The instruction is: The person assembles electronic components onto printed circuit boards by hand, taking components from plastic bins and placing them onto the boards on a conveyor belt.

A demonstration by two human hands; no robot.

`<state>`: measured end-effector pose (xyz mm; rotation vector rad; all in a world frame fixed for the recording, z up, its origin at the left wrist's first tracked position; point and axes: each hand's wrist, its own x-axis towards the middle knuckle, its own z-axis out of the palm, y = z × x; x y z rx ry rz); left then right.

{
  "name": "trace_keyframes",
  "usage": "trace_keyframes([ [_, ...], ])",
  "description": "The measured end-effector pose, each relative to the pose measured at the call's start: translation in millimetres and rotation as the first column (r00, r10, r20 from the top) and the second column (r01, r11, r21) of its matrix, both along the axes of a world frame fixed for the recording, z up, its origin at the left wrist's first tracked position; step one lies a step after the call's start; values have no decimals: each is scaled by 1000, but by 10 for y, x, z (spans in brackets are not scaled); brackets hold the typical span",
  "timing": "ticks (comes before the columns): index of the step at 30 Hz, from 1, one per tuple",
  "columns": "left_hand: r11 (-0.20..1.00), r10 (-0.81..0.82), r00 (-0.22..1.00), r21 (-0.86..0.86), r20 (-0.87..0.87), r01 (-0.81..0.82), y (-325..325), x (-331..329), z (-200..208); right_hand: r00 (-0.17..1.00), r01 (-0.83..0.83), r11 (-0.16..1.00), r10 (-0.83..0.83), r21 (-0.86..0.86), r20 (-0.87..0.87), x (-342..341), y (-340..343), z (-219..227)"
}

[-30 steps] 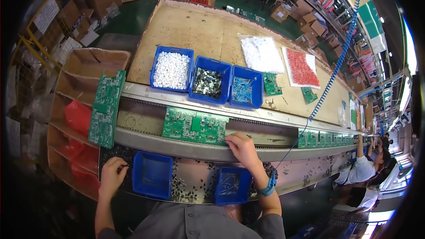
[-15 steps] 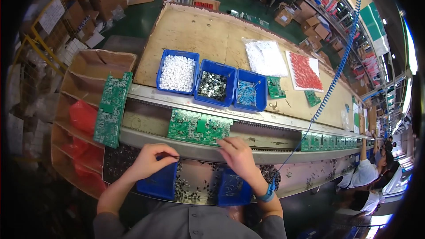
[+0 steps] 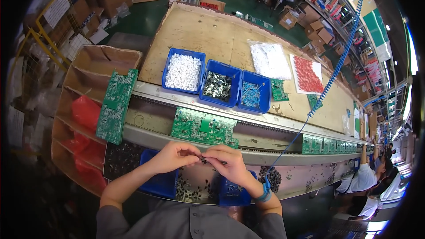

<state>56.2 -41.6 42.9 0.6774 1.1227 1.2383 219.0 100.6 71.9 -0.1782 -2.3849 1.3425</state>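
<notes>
My left hand (image 3: pixel 178 155) and my right hand (image 3: pixel 225 161) meet in front of the conveyor rail, fingertips pinched together. Between them is a small dark part (image 3: pixel 203 159), too small to name, perhaps with thin leads; both hands seem to touch it. Just beyond my hands, a green circuit board (image 3: pixel 204 126) lies in the conveyor track. Below my left forearm sits a blue bin (image 3: pixel 161 186), partly covered. Another blue bin (image 3: pixel 232 191), holding thin leaded parts, is under my right forearm. Small dark capacitor-like parts (image 3: pixel 195 189) lie scattered between these bins.
Across the rail stand blue bins of white parts (image 3: pixel 182 71), dark metallic parts (image 3: pixel 218 85) and blue leaded parts (image 3: pixel 251 93). Stacked boards (image 3: pixel 117 106) lean at the left by a cardboard rack (image 3: pixel 79 81). A blue coiled cord (image 3: pixel 338 68) runs to my right wristband. Co-workers (image 3: pixel 361 177) sit far right.
My left hand has moved right and my right hand has come left, away from the board's right end, so the fingertips now meet. The view has shifted slightly.
</notes>
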Motion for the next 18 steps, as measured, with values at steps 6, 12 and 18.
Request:
trace_keyframes([
  [6,995,-93,993,-20,75,95,6,3,-49,998,-26,997,30,-70,55,9,10,34],
  [12,979,-199,980,-46,26,200,-24,34,-69,982,-160,986,164,-56,88,69,17,18],
  [18,935,-352,932,-79,-82,346,-53,42,-88,945,-288,950,302,-119,124,95,-14,18],
])
